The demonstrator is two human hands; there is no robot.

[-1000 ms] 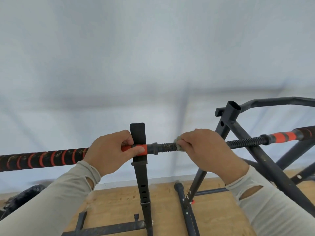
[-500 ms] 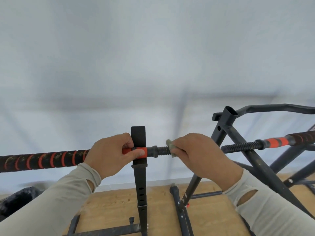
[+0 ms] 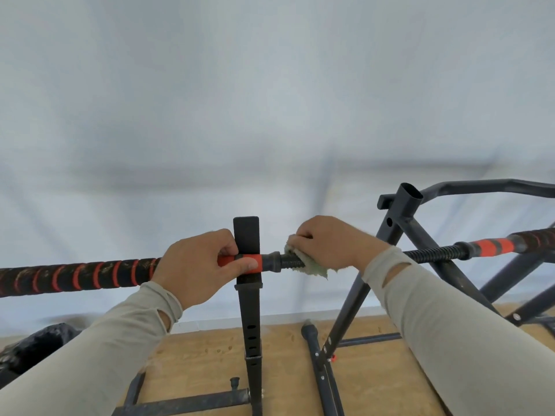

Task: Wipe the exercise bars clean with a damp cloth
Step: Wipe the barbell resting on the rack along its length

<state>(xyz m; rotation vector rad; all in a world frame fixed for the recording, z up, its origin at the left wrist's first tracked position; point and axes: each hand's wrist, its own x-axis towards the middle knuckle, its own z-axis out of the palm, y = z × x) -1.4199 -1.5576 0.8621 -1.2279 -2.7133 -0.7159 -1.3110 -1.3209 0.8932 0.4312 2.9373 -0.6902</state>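
Observation:
A long exercise bar with black grip tape and orange spiral stripes runs across the view at hand height, resting on a black upright post. My left hand grips the bar's orange collar right at the post. My right hand holds a pale green cloth wrapped around the threaded black middle section of the bar, just right of the post. The bar continues to an orange and black grip at the right.
A dark metal frame with an open tube top and slanted legs stands at the right, crossing the bar. Its base bars lie on a wooden floor. A black bag sits at the lower left. A pale wall fills the background.
My right hand slid the cloth leftward along the threaded section, from near the slanted frame leg to just beside the post. My left hand kept its grip on the orange collar.

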